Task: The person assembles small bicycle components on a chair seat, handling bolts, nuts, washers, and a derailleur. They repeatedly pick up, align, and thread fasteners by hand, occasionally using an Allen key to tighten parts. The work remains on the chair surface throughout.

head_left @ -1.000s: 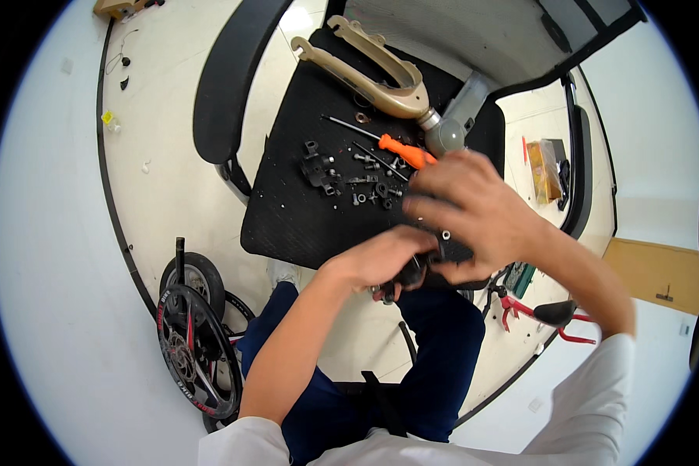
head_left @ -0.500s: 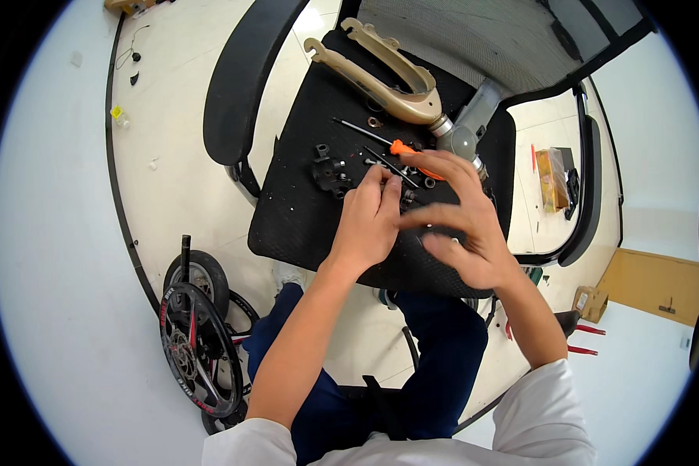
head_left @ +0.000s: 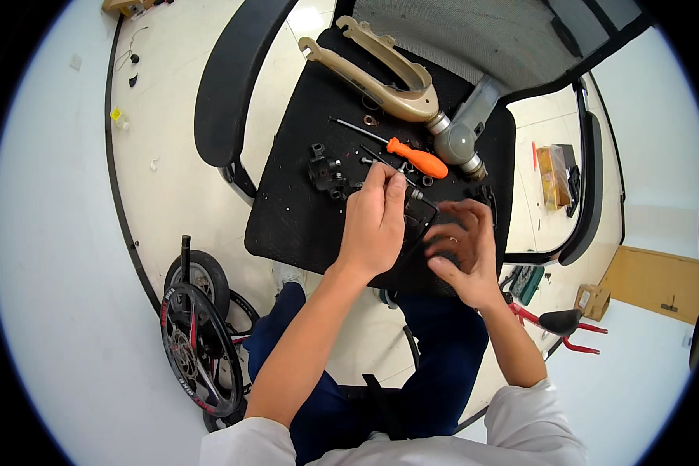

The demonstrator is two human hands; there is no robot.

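While the left hand point(head_left: 374, 225) pinched narrow, what it held unclear, the right hand point(head_left: 466, 247) curled wide beside a black part point(head_left: 418, 219) between them. The orange screwdriver point(head_left: 412, 155) lay on their far side, probably for easy reach.

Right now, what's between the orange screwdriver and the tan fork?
A small coppery ring and dark bits too small to name lie between screwdriver and fork in the head view.

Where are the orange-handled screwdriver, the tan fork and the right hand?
Orange-handled screwdriver point(head_left: 413, 157): head view, on its orange handle.
Tan fork point(head_left: 408, 104): head view, near where its two prongs join.
Right hand point(head_left: 474, 260): head view, on the middle of the hand.
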